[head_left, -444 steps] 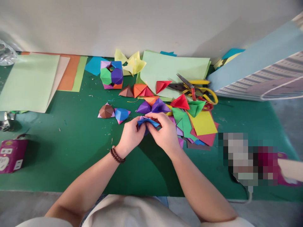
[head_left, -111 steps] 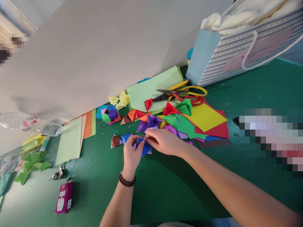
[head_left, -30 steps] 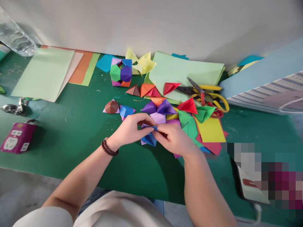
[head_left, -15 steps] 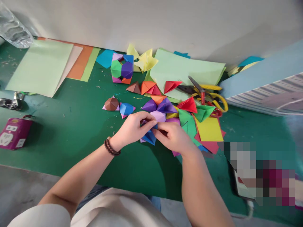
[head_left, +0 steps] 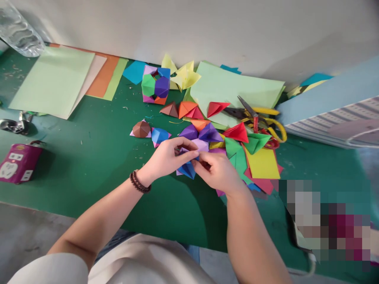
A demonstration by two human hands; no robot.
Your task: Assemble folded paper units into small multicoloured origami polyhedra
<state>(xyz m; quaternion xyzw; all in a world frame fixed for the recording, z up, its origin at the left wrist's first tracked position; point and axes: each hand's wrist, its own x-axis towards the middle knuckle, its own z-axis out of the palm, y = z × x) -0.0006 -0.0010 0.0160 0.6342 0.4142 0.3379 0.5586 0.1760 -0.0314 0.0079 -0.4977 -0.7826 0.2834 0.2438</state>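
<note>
Above the green cutting mat, you are gripping a folded blue origami unit with both hands: your left hand is curling over its top, and your right hand is pinching its edge, just below a purple origami unit.
</note>
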